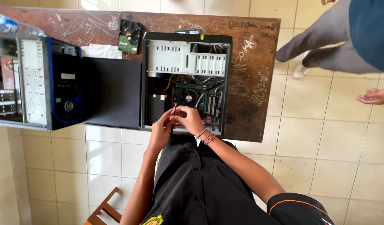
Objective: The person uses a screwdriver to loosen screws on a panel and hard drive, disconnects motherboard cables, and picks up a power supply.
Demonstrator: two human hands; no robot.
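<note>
Both hands' fingers, left hand [162,127] and right hand [189,118], pinch a thin screwdriver [174,109] upright between them.

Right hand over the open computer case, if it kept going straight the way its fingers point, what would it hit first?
Probably the left hand, whose fingers already meet the right hand around a thin dark tool; depth is unclear.

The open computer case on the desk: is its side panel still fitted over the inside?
No: the case lies open, its fan and cables bare, and both hands work inside it.
</note>
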